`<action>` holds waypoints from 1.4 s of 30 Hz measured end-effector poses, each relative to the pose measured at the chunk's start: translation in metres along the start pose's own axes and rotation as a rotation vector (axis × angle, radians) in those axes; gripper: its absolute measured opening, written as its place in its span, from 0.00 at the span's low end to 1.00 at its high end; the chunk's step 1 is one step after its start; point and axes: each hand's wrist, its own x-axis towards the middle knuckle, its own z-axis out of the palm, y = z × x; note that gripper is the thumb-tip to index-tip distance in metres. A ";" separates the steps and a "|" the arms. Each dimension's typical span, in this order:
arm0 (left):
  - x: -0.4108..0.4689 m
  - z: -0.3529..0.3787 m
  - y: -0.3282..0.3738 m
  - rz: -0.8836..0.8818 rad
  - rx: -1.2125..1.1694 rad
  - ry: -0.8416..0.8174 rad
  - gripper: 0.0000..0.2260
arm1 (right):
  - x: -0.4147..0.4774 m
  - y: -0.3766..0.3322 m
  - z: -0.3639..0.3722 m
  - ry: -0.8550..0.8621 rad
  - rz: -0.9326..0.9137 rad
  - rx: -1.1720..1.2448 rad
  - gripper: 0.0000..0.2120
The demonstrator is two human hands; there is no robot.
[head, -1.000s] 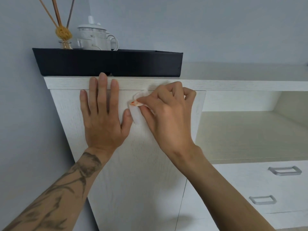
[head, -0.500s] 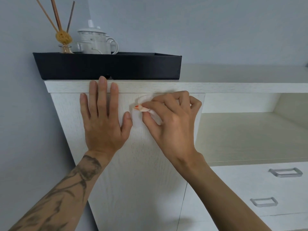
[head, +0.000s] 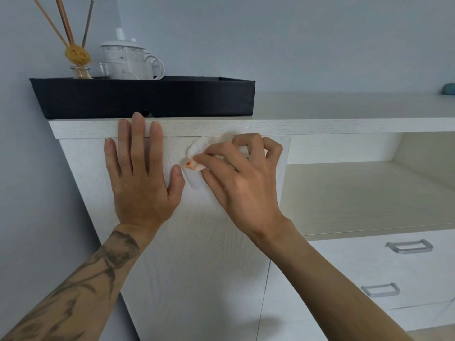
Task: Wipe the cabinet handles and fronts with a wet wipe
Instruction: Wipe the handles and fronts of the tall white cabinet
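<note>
Left hand (head: 142, 178) rests flat on the cabinet door (head: 197, 242) while right hand (head: 241, 180) pinches the wet wipe (head: 194, 166), soft and limp, best held bunched.

Left hand (head: 140, 185) is lying flat against the cabinet front (head: 197, 254), fingers (head: 137, 141) straight, slightly spread and pointing up, thumb angling out to the right. Tattooed left forearm (head: 81, 291) is reaching up from lower left. Right hand (head: 242, 185) is curling, thumb and forefinger pinching a wet wipe (head: 195, 182), the other fingers bent. Right forearm (head: 327, 279) is coming in from lower right.
</note>
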 end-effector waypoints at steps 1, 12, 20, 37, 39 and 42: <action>0.000 0.000 0.000 -0.001 -0.002 -0.004 0.33 | -0.002 0.003 -0.001 0.019 -0.004 0.009 0.05; 0.001 -0.001 0.002 -0.009 -0.009 -0.001 0.32 | -0.033 0.060 -0.022 0.096 0.222 0.146 0.05; 0.001 -0.003 0.003 -0.013 -0.016 -0.016 0.32 | -0.038 0.044 -0.023 0.166 0.763 0.479 0.07; 0.011 -0.032 0.010 -0.050 0.046 -0.204 0.30 | -0.018 0.009 -0.037 -0.044 0.549 0.290 0.02; 0.019 -0.055 0.015 -0.074 0.015 -0.301 0.30 | -0.004 0.007 -0.043 -0.117 0.599 0.329 0.03; 0.042 -0.096 0.026 -0.150 -0.043 -0.525 0.30 | 0.030 0.002 -0.061 -0.298 0.703 0.415 0.04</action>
